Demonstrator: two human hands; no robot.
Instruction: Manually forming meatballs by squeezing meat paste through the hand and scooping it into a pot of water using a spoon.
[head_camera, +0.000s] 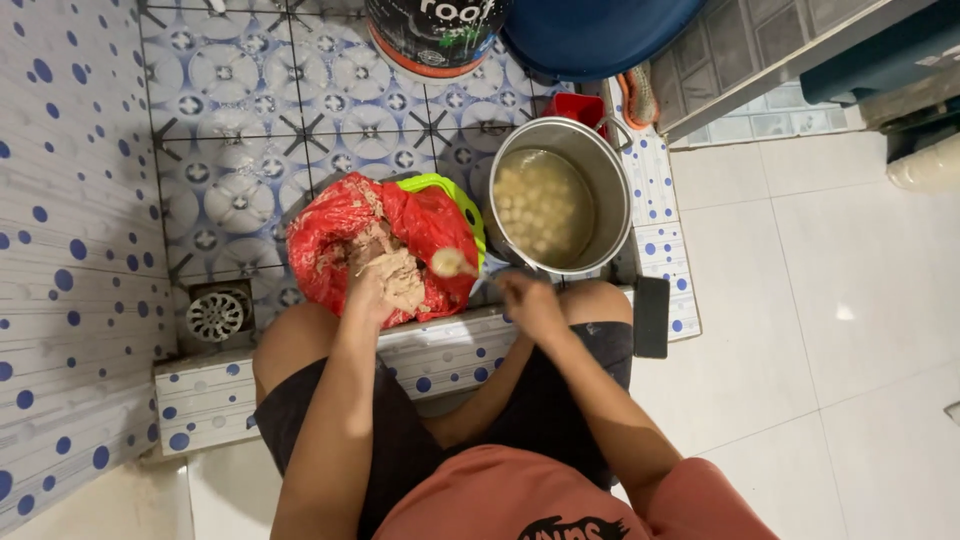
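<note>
One pot (610, 170), one red bag (345, 225), two hands (366, 296).

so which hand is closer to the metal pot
The right hand. It sits just below the metal pot, near its lower rim. The left hand is farther off, pressed into the paste in the red bag beside the pot.

Even, fairly bright indoor light falls from above, with soft shadows only. A small glare spot sits on the white floor tiles (845, 312) at right. The right hand (530, 300) is slightly motion-blurred. Wide-angle distortion bends the tile lines near the left edge; the centre is sharp.
</note>
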